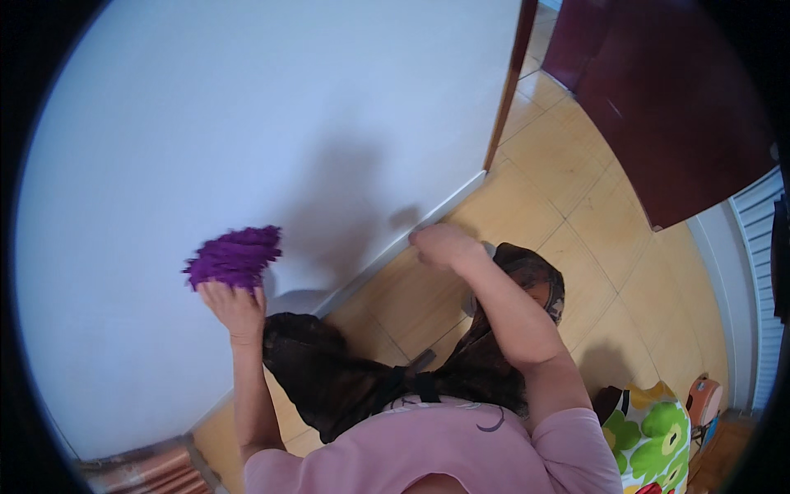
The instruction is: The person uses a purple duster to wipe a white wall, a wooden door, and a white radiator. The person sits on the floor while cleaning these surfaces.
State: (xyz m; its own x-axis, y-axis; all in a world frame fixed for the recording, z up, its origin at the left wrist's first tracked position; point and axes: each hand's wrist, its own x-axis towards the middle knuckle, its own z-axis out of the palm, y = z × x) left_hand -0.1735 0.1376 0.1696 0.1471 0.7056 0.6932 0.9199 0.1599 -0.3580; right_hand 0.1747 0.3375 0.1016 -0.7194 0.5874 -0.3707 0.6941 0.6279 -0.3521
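A purple shaggy cloth (234, 256) is in my left hand (234, 309), bunched above the fingers and up against or close to the white wall (154, 154) at the left. Whether it touches the wall is hard to tell. My right hand (441, 244) is raised over the floor near the baseboard, its fingers curled, slightly blurred. Nothing shows in it. Dark patterned trousers (308, 370) cover my spread legs below the hands.
A white baseboard (395, 247) runs along the wall to a brown door frame edge (509, 92). Yellow tiles (586, 247) cover the floor. A dark red panel (666, 111) stands at upper right. A green-flowered cloth (666, 432) and a striped rust-coloured item (154, 472) lie at the lower edges.
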